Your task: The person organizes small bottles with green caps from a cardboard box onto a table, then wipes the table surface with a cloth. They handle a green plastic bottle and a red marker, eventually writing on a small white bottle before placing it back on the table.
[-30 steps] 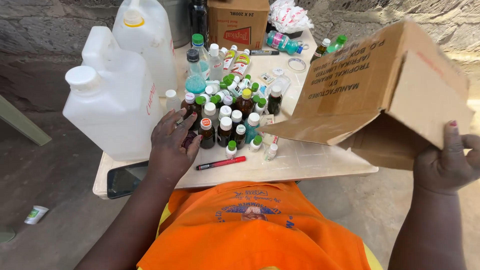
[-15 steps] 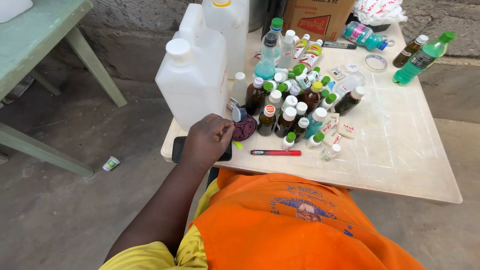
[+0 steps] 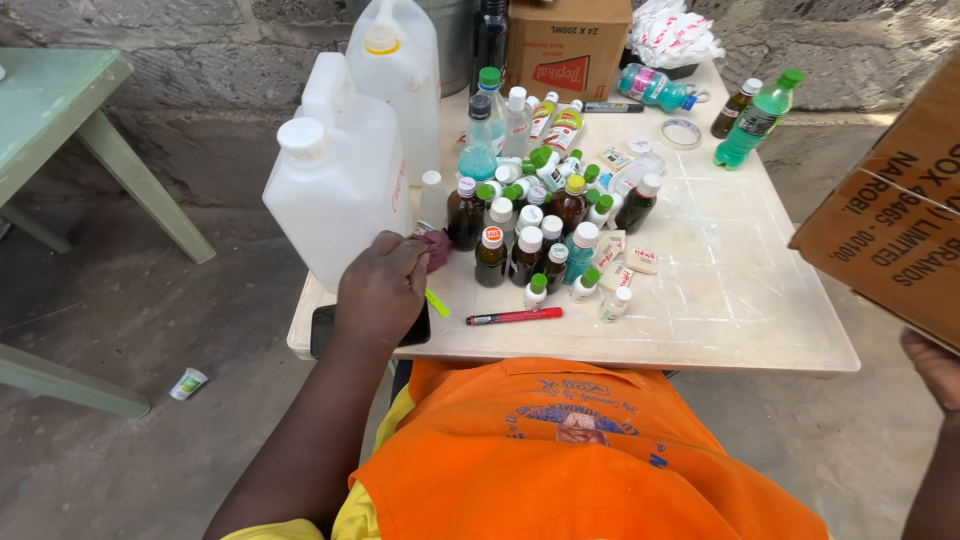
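Here, left hand [image 3: 382, 290] rests on the tabletop [image 3: 740, 300], fingers curled on a small dark-red thing [image 3: 437, 248] (possibly a cap) beside the white jug [image 3: 335, 200]. Right hand [image 3: 935, 370] grips a cardboard box [image 3: 890, 225] at the frame's right edge.

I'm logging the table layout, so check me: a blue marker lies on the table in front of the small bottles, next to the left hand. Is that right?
Not quite. The marker is red, not blue, as the head view shows. It does lie on the table in front of the small bottles, a little to the right of the left hand.
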